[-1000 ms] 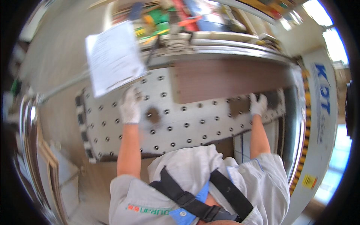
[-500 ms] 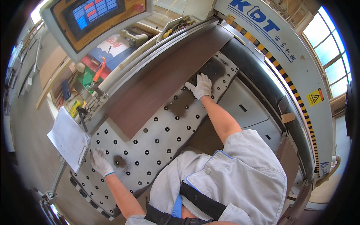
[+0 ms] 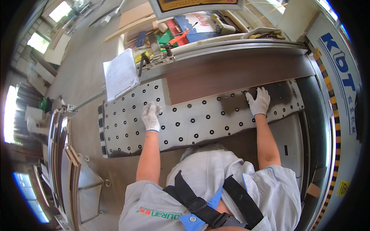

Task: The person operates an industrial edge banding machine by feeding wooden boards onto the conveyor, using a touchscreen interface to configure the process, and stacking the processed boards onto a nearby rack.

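Note:
A long dark reddish-brown panel (image 3: 231,75) lies along the far side of a grey worktable (image 3: 185,131) dotted with black round nozzles. Its far edge runs along a metal rail. My right hand (image 3: 259,102), in a white knit glove, rests by the panel's near edge with the fingers spread, over a brown stained patch of the table. My left hand (image 3: 151,116), gloved alike, is over the table just left of the panel's near left corner, a small gap from it. Its fingers are loosely extended and hold nothing visible.
Behind the rail are a clipboard with paper (image 3: 120,75), an orange tool (image 3: 179,36), a phone (image 3: 140,39) and a tray of small tools (image 3: 266,34). A white machine housing (image 3: 335,57) with a striped edge stands at right. Stacked boards (image 3: 71,165) stand at lower left on a wheeled rack.
My view has turned, so the table now lies nearly level across it. My left hand has moved right, toward the panel's left end. My right hand stays by the near edge.

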